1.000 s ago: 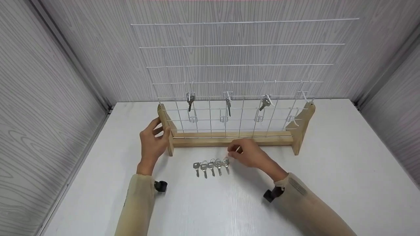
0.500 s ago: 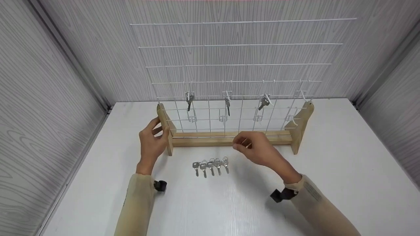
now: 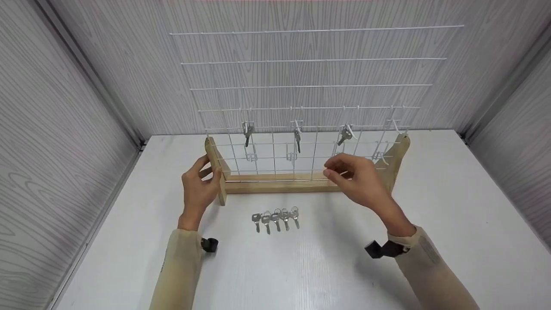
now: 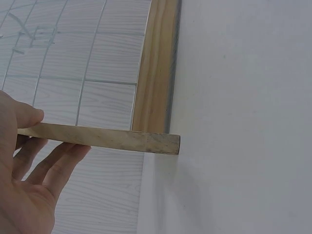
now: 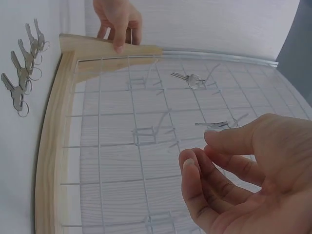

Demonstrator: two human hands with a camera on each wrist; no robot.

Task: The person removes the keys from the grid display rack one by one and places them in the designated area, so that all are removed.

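Note:
In the head view my left hand (image 3: pixel 199 189) grips the left wooden end piece (image 3: pixel 217 170) of a stand; the left wrist view shows the thumb on one side and fingers on the other. My right hand (image 3: pixel 359 178) is raised before the stand's white wire grid (image 3: pixel 275 165), fingers curled and thumb near them. In the right wrist view nothing shows between its fingertips (image 5: pixel 191 168); whether it pinches something small is hidden. Three keys hang on upper hooks: a left key (image 3: pixel 248 135), a middle key (image 3: pixel 298 140) and a right key (image 3: pixel 345 135).
Several keys with rings (image 3: pixel 275 219) lie in a row on the white table (image 3: pixel 275 267), in front of the wooden base bar (image 3: pixel 275 187). An upper right hook (image 3: pixel 396 125) and a lower right hook (image 3: pixel 381 158) project from the grid. Grained panels (image 3: pixel 301 73) surround the table.
My right hand has risen from beside the row of keys and moved rightward to the front of the grid. The left hand keeps its hold on the end piece.

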